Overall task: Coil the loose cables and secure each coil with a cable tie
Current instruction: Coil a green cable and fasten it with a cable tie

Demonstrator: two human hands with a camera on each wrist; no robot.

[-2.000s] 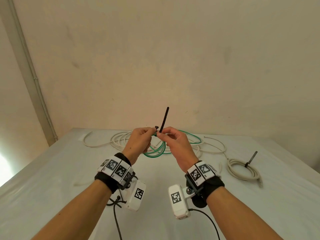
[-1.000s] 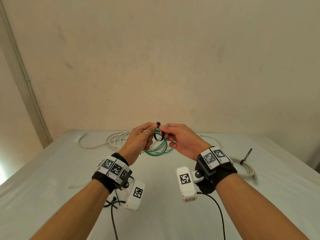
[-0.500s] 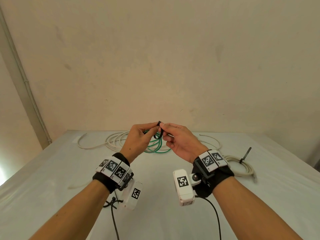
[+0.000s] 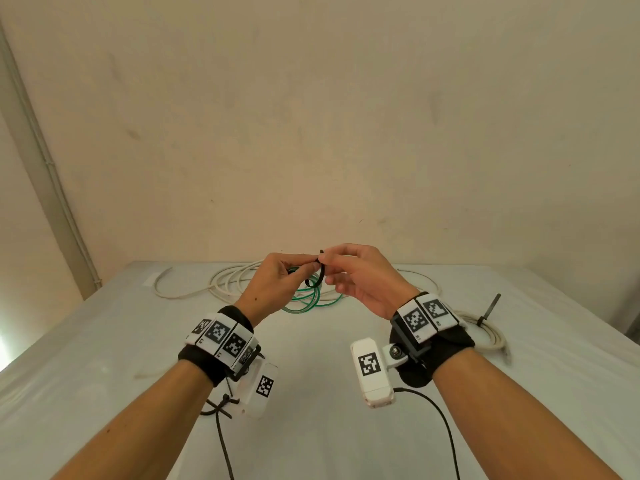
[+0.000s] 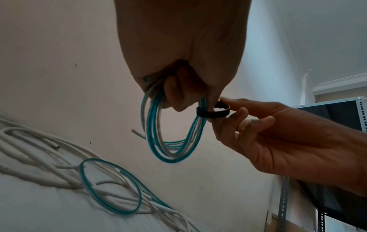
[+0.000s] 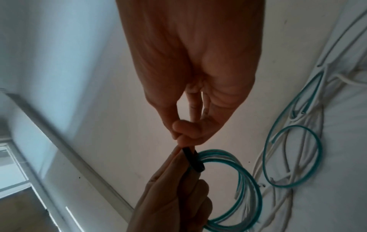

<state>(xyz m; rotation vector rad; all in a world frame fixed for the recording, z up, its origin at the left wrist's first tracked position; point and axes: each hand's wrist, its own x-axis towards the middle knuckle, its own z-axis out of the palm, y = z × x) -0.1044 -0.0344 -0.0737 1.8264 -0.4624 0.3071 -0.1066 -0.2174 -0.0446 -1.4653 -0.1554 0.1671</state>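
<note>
A white-covered table (image 4: pixel 104 358) is shown, bearing loose white cables (image 4: pixel 221 282) and an already tied white coil (image 4: pixel 485 332). Above it, a small green-and-white coil (image 5: pixel 172 138) of thin, smooth round cable is gripped in the curled fingers of the left hand (image 4: pixel 273 285). A flat black cable tie (image 5: pixel 213 112), looped around one side of the coil, is pinched between thumb and forefinger of the right hand (image 4: pixel 360 278); the remaining fingers are loosely spread. The strands are best kept bunched while the strap is drawn snug.
</note>
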